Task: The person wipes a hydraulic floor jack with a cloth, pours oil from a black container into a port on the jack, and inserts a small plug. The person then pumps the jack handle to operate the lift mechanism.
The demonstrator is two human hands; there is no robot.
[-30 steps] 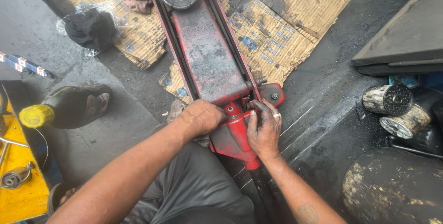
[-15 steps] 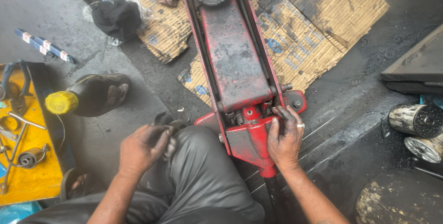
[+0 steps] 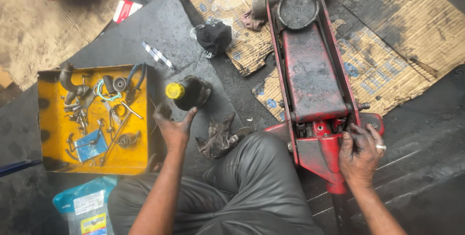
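Fingers: those of the left hand (image 3: pixel 175 127) are spread open and grip nothing; those of the right hand (image 3: pixel 359 151) are curled loosely over the rear of the red floor jack (image 3: pixel 312 77), touching it without closing round any part.
Left hand: centre left of the frame, just beside the right edge of the yellow parts tray (image 3: pixel 58 133), thumb towards the dark bottle with a yellow cap (image 3: pixel 186 92) lying just above it.
Right hand: lower right, a ring on one finger, resting near the jack's springs.
Floor jack: runs from top centre down to lower right, round saddle at the top, lying on torn cardboard (image 3: pixel 382 70).
Tray: holds loose bolts, hooks and small fittings.
Rag (image 3: pixel 219 135): greasy, crumpled, between the left hand and the person's knee.
Black cloth bundle (image 3: pixel 214 36): upper centre, on the cardboard's edge.
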